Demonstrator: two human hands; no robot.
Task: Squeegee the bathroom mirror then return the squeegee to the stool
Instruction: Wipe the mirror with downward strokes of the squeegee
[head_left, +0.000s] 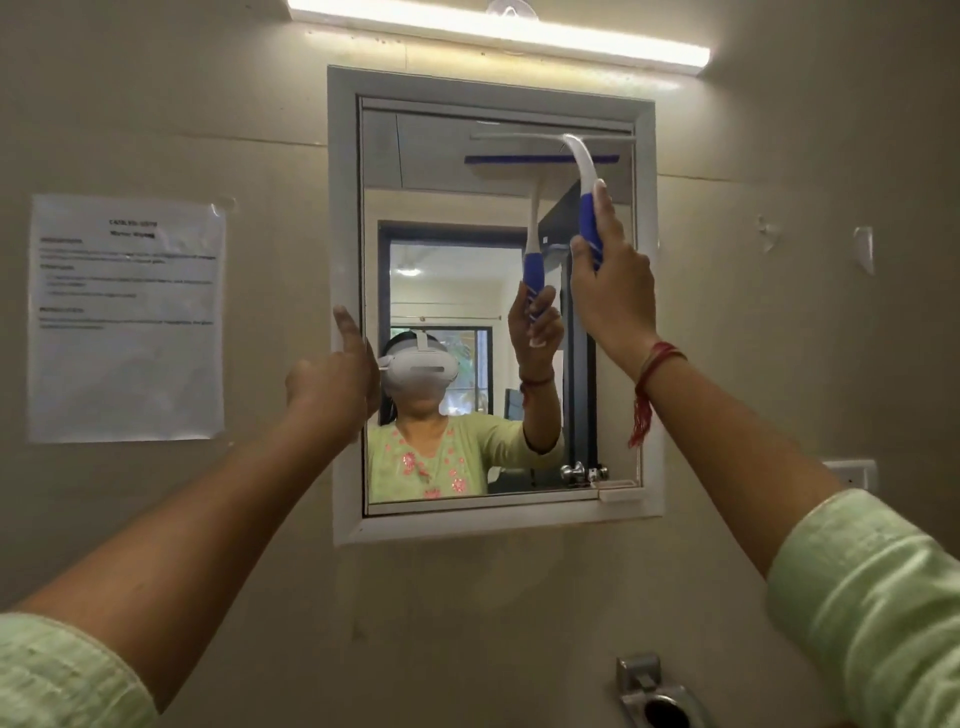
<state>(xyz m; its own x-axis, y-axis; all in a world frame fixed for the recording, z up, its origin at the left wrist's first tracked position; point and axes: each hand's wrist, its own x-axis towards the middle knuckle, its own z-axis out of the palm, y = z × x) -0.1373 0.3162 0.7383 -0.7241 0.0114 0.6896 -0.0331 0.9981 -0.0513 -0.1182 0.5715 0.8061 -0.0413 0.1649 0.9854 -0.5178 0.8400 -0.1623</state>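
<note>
Our right hand (610, 283) wrapped around blue grip of squeegee (582, 171), holding it raised. Squeegee blade lies level against mirror (467, 291) near top right of glass, white curved neck arching up to it. Our left hand (335, 376) loosely curled, holding nothing, thumb up, pressed on mirror's white frame (345, 208) at left edge. Printed notice (126, 317) taped to wall left of mirror.

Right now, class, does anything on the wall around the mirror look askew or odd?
The paper sheet left of the mirror hangs slightly crooked and wrinkled. Tape scraps cling to the wall on the right.
</note>
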